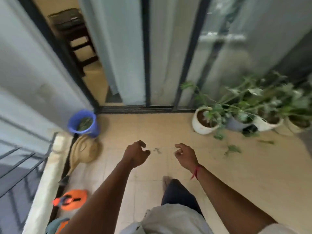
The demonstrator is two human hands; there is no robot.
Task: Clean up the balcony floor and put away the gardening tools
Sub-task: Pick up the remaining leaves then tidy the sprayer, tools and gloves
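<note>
Fingers of the left hand (135, 153) and right hand (184, 155) hang loosely curled, gripping nothing. Blur softens everything, and the dark scrap (157, 150) on the floor (168, 129) between them is unreadable. Cut leaves (233, 149) lie to the right, near the pots (202, 125). The pale broom (84, 150) lies flat at left, its fanned bristles beside the blue bucket (83, 121) and its handle running back toward the person. An orange tool (74, 199) nearby is unclear.

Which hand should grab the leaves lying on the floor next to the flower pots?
Probably the right hand: the fallen leaves lie on the floor to its right, near the white pot. The left hand is farther away, on the blue bucket's side.
</note>
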